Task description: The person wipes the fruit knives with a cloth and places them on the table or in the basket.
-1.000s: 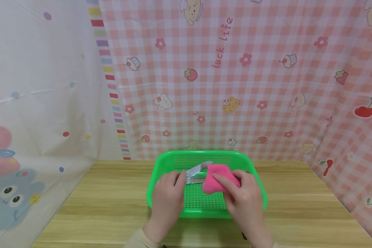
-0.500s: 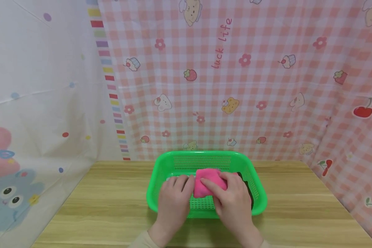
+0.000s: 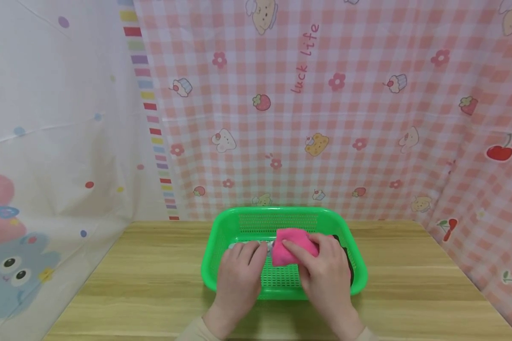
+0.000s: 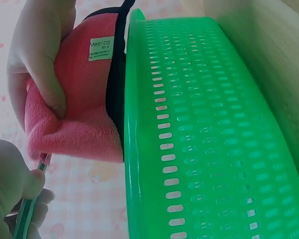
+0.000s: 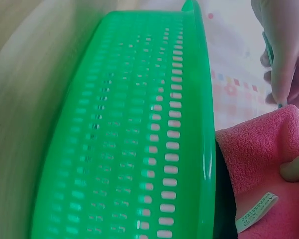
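My left hand (image 3: 240,274) grips a slim, shiny metal tool (image 4: 25,216), whose kind I cannot tell. Its handle lies under the fingers, and its far end goes in under the cloth. My right hand (image 3: 327,272) holds a bunched pink cloth (image 3: 291,246) around that end, thumb pressed into the fabric. A black edging and a white printed label (image 4: 101,49) show on the cloth in the left wrist view. Both hands are above the green basket (image 3: 277,209), the cloth hanging by its rim in the wrist views. The tool's covered end is hidden.
The perforated plastic basket stands on a wood-grain table (image 3: 418,270), near its back edge. Behind the table hangs a pink checked curtain (image 3: 367,113), with a white patterned sheet (image 3: 68,156) on the left.
The tool's blade-like part and slotted part stood apart in view one second ago; the cloth now covers that end. The cloth moved left onto the tool, then slightly right.
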`<state>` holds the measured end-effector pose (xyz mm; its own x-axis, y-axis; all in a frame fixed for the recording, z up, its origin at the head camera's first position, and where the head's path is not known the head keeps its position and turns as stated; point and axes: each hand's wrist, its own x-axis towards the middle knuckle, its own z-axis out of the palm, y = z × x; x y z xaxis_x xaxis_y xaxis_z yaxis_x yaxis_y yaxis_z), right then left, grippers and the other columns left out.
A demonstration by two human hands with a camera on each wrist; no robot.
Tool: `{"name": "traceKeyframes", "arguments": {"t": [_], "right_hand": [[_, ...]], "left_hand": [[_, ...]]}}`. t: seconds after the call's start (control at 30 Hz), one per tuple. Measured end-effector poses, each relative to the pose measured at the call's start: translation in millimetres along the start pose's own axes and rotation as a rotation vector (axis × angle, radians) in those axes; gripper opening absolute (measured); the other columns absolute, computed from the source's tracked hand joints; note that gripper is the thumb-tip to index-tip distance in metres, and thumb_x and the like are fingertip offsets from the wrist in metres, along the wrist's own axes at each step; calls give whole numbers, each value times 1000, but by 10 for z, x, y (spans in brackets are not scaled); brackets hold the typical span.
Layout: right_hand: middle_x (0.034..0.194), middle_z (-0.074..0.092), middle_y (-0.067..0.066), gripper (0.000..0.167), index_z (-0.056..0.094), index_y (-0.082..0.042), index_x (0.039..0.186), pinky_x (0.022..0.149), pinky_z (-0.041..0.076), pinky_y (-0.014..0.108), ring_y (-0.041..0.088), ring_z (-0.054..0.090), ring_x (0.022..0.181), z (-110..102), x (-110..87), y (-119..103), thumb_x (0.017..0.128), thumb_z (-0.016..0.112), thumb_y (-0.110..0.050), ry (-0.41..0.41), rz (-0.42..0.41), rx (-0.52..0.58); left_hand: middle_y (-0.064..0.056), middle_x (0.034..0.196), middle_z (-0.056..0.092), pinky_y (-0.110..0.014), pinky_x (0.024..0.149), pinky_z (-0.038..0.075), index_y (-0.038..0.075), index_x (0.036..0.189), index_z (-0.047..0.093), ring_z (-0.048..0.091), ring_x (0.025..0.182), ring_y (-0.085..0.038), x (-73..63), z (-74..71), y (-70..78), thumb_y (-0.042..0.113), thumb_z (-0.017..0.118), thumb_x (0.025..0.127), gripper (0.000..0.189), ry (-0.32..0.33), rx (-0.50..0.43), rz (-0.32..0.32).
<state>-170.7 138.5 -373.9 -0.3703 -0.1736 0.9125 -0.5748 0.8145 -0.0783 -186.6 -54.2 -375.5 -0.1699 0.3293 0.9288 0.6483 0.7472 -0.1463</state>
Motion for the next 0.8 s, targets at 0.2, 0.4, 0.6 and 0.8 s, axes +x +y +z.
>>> {"name": "traceKeyframes", "arguments": {"t": [0.2, 0.4, 0.6, 0.8], "right_hand": [[100, 59, 20, 48, 76, -28, 109, 62, 48, 51, 37, 56, 87, -52, -2, 123, 73, 67, 4, 18, 37, -24], [99, 59, 20, 49, 76, -27, 107, 60, 47, 50, 38, 56, 85, -96, -3, 196, 72, 66, 6, 26, 63, -36], [100, 59, 22, 47, 76, -25, 108, 62, 46, 51, 39, 56, 85, -147, -21, 262, 73, 67, 6, -11, 100, -48], [101, 60, 26, 47, 76, -21, 109, 70, 45, 52, 41, 55, 86, -199, -25, 309, 73, 67, 7, -27, 125, -33]], "left_hand": [[-8, 89, 66, -31, 51, 42, 2, 98, 68, 60, 72, -26, 37, -24, 13, -1, 47, 92, 23, 29, -12, -1], [-8, 88, 66, -30, 51, 41, 3, 97, 68, 60, 71, -25, 56, -31, 28, -1, 49, 91, 20, 36, -18, -14], [-7, 88, 65, -30, 52, 42, 3, 96, 67, 60, 71, -24, 41, -20, 19, -1, 51, 90, 18, 25, -36, -44], [-7, 87, 66, -30, 51, 41, 2, 98, 67, 61, 70, -25, 24, -26, -24, 0, 49, 90, 20, 27, -50, -68]]}}
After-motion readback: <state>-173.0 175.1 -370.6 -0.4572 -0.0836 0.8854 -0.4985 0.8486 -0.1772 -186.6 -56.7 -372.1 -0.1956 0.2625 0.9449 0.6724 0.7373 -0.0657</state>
